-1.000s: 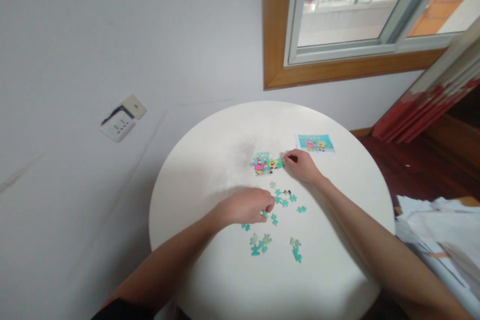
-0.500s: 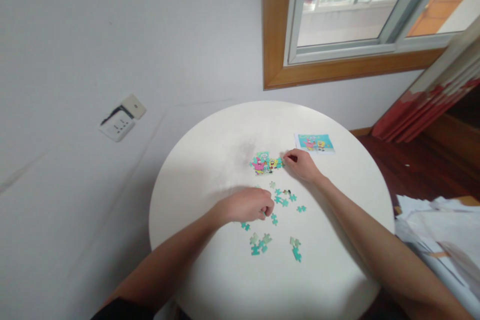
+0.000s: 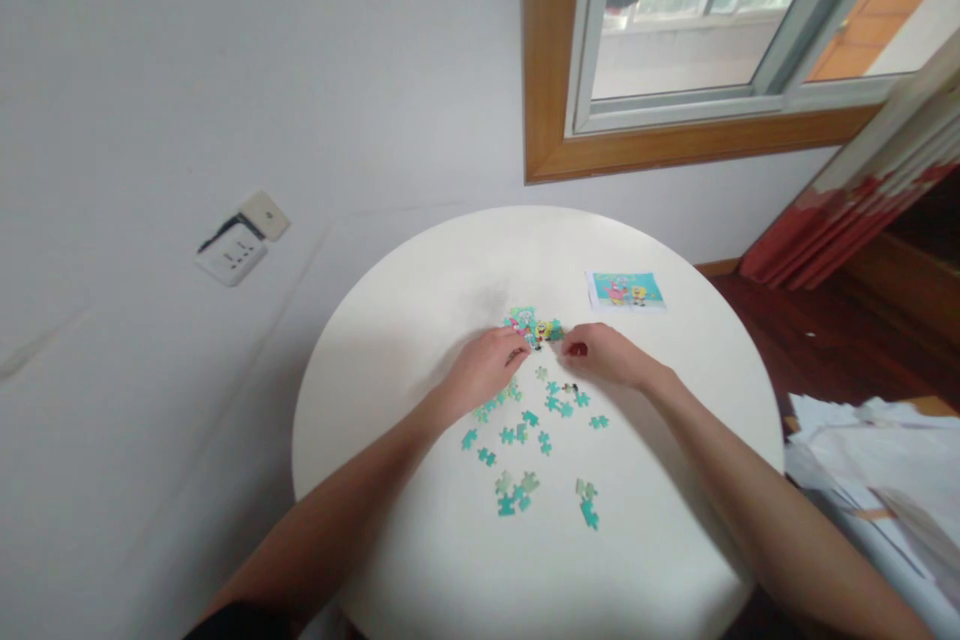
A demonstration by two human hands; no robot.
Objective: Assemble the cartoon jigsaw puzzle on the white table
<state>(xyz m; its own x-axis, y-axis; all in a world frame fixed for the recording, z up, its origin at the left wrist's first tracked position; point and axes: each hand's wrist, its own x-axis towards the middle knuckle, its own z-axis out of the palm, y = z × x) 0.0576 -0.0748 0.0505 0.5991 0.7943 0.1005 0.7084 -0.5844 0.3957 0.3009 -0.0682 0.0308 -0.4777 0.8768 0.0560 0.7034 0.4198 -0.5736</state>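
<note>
A partly joined cartoon jigsaw puzzle (image 3: 524, 316) lies mid-table, its pink and yellow figures partly covered. My left hand (image 3: 487, 367) is at its lower left, fingers curled together over the pink figure's edge; the fingertips hide whatever is between them. At the puzzle's lower right corner is my right hand (image 3: 601, 353), thumb and fingers pinched together, and what they hold cannot be made out. Loose teal puzzle pieces (image 3: 552, 402) are scattered below both hands. Closer to me lie a joined cluster of pieces (image 3: 514, 496) and a smaller joined strip (image 3: 589, 512).
The round white table (image 3: 420, 270) stands against the wall. A printed reference picture (image 3: 626, 291) lies at its far right. Papers (image 3: 877, 460) are piled right of the table. A wall socket (image 3: 232, 252) is at left, a window (image 3: 690, 20) above.
My left hand has moved up and forward from the loose pieces to the joined puzzle, uncovering several teal pieces. My right hand has slid slightly down along the puzzle's right side.
</note>
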